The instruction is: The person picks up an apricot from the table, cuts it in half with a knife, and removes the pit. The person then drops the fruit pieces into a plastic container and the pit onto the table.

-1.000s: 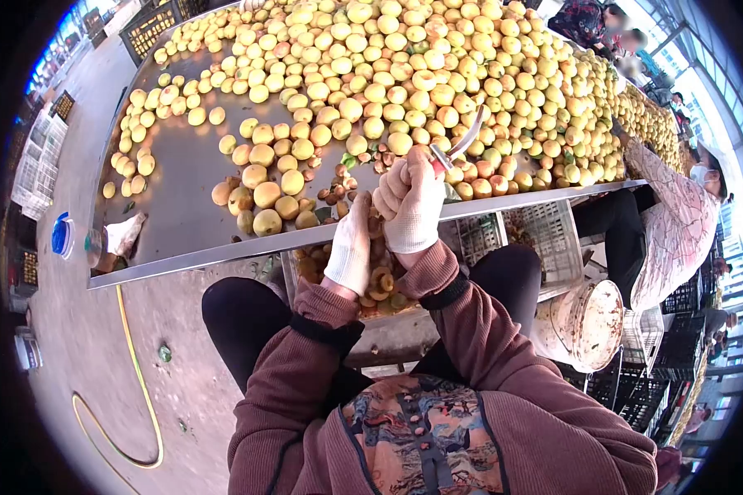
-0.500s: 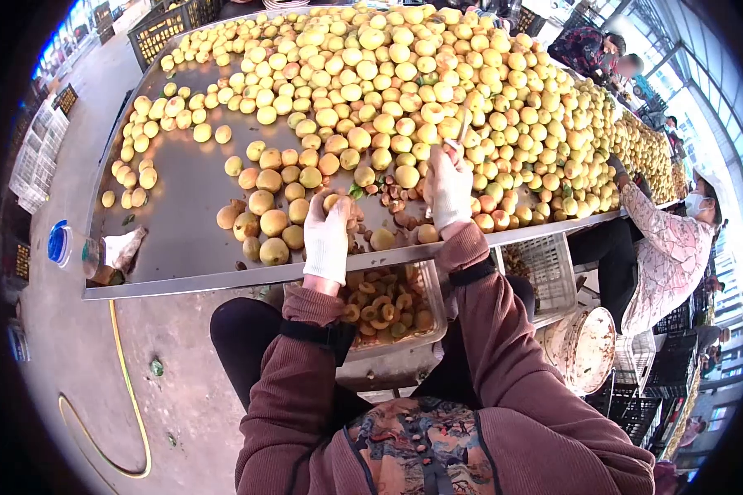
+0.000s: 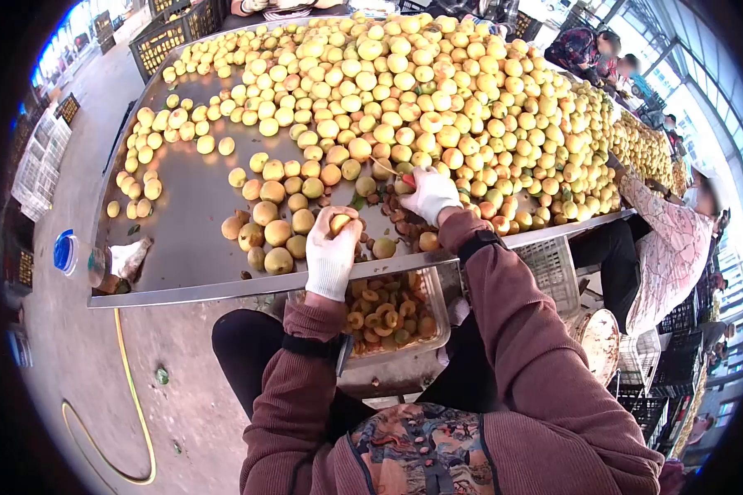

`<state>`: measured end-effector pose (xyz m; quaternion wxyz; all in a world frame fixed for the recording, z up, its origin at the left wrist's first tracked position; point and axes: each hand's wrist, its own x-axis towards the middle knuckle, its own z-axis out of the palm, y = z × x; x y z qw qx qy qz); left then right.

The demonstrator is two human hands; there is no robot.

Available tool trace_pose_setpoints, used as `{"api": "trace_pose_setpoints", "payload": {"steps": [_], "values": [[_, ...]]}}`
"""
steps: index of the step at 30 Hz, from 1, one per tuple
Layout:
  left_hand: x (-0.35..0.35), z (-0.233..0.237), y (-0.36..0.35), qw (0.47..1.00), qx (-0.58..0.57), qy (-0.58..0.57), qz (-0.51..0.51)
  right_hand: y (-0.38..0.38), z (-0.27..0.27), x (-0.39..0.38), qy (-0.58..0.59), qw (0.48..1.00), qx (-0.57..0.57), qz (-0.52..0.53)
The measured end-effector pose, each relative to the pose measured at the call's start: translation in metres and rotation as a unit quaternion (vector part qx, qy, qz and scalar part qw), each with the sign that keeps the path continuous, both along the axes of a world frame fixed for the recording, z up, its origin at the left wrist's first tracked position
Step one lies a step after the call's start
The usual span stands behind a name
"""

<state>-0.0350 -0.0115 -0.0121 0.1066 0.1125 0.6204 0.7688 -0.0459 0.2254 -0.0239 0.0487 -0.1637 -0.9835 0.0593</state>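
Tub (image 3: pixel 442 328) of cut fruit (image 3: pixel 388 312) below the near edge of the desk (image 3: pixel 182 252); gloved left hand (image 3: pixel 330 254), fingers curled round one fruit (image 3: pixel 339 222); gloved right hand (image 3: pixel 432 196), fingers gripping a red-handled knife (image 3: pixel 407 179); whole fruit (image 3: pixel 454 91) heaped behind; black crate (image 3: pixel 163 45) beyond.

left grip (image 3: pixel 330 257): yellow fruit (image 3: pixel 339 222) | right grip (image 3: pixel 433 196): red-handled tool (image 3: pixel 408 179) | below table edge (image 3: pixel 223 287): cut fruit (image 3: pixel 386 316) in crate (image 3: pixel 440 307)

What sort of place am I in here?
Probably a fruit-processing shed: a long metal table heaped with yellow fruit, a tub of cut pieces below its edge, and other people beside it.
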Motion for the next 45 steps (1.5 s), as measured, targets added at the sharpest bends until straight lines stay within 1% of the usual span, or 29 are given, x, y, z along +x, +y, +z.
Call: {"api": "trace_pose_setpoints", "payload": {"steps": [1, 3, 4, 5, 6, 7, 8, 9, 10, 11, 12, 13, 15, 17, 19, 20, 21, 23, 24, 28, 30, 33, 34, 35, 37, 38, 39, 41, 45], "values": [[0.002, 0.0, 0.001, 0.999, 0.017, 0.012, -0.048, 0.0, 0.005, 0.002, 0.017, 0.999, -0.044, -0.014], [0.019, 0.026, -0.008, 0.978, -0.068, 0.055, -0.188, -0.002, 0.021, 0.012, 0.103, 0.964, -0.24, -0.055], [0.026, 0.026, -0.007, 0.957, -0.111, 0.125, -0.236, -0.006, 0.032, 0.024, 0.118, 0.897, -0.422, -0.061], [0.033, 0.024, -0.008, 0.927, -0.154, 0.192, -0.282, -0.018, 0.051, 0.041, 0.129, 0.795, -0.589, -0.065], [0.041, 0.017, -0.008, 0.91, -0.19, 0.244, -0.275, -0.02, 0.059, 0.056, 0.115, 0.734, -0.668, -0.041], [0.041, 0.009, -0.005, 0.91, -0.189, 0.244, -0.278, -0.022, 0.067, 0.073, 0.099, 0.665, -0.74, -0.017], [0.042, 0.001, -0.002, 0.954, -0.079, 0.112, -0.265, -0.04, 0.081, 0.087, 0.12, 0.648, -0.751, -0.034], [0.043, 0.0, -0.003, 0.97, 0.031, -0.023, -0.241, -0.04, 0.079, 0.099, 0.097, 0.658, -0.747, -0.003], [0.038, 0.001, -0.007, 0.965, 0.054, -0.012, -0.256, -0.046, 0.074, 0.107, 0.093, 0.663, -0.743, 0.002], [0.042, 0.022, -0.01, 0.964, 0.041, -0.059, -0.255, -0.052, 0.071, 0.114, 0.09, 0.667, -0.739, 0.01], [0.042, 0.024, -0.01, 0.959, 0.061, -0.049, -0.273, -0.058, 0.075, 0.122, 0.057, 0.673, -0.735, 0.056], [0.043, 0.026, -0.011, 0.952, 0.081, -0.039, -0.292, -0.071, 0.079, 0.128, 0.068, 0.686, -0.722, 0.055], [0.047, 0.024, -0.014, 0.963, 0.049, -0.021, -0.264, -0.085, 0.065, 0.133, 0.117, 0.641, -0.755, 0.075], [0.051, 0.022, -0.013, 0.97, 0.019, -0.002, -0.241, -0.088, 0.057, 0.137, 0.126, 0.699, -0.699, 0.088], [0.056, 0.02, -0.013, 0.976, 0.022, 0.001, -0.216, -0.089, 0.058, 0.143, 0.109, 0.703, -0.699, 0.071], [0.057, 0.016, -0.012, 0.976, 0.021, -0.001, -0.215, -0.09, 0.051, 0.142, 0.129, 0.737, -0.655, 0.106], [0.058, 0.012, -0.012, 0.976, 0.02, 0.0, -0.217, -0.091, 0.045, 0.142, 0.132, 0.736, -0.655, 0.105], [0.059, 0.006, -0.013, 0.965, 0.056, -0.073, -0.244, -0.091, 0.031, 0.142, 0.145, 0.708, -0.681, 0.12], [0.062, 0.008, -0.013, 0.968, 0.063, -0.077, -0.229, -0.092, 0.025, 0.14, 0.167, 0.729, -0.649, 0.141], [0.059, 0.006, -0.013, 0.969, 0.075, -0.065, -0.228, -0.096, 0.018, 0.139, 0.224, 0.724, -0.641, 0.124], [0.055, 0.009, -0.012, 0.974, 0.068, -0.056, -0.209, -0.097, 0.026, 0.142, 0.224, 0.784, -0.574, 0.078], [0.055, 0.021, -0.015, 0.976, 0.067, -0.065, -0.195, -0.102, 0.049, 0.151, 0.222, 0.81, -0.538, 0.075], [0.055, 0.022, -0.014, 0.97, 0.111, -0.079, -0.2, -0.105, 0.054, 0.153, 0.219, 0.799, -0.554, 0.081], [0.055, 0.024, -0.014, 0.97, 0.11, -0.082, -0.202, -0.105, 0.054, 0.154, 0.219, 0.799, -0.555, 0.077], [0.056, 0.028, -0.015, 0.965, 0.125, -0.083, -0.216, -0.106, 0.052, 0.157, 0.174, 0.76, -0.621, 0.077], [0.057, 0.028, -0.013, 0.963, 0.142, -0.088, -0.213, -0.107, 0.051, 0.156, 0.184, 0.761, -0.618, 0.07], [0.057, 0.026, -0.013, 0.963, 0.14, -0.088, -0.213, -0.107, 0.05, 0.157, 0.184, 0.76, -0.619, 0.069], [0.057, 0.023, -0.013, 0.968, 0.115, -0.066, -0.212, -0.107, 0.049, 0.158, 0.169, 0.719, -0.667, 0.096], [0.056, 0.023, -0.014, 0.971, 0.09, -0.024, -0.222, -0.108, 0.047, 0.161, 0.17, 0.738, -0.643, 0.114]]}}
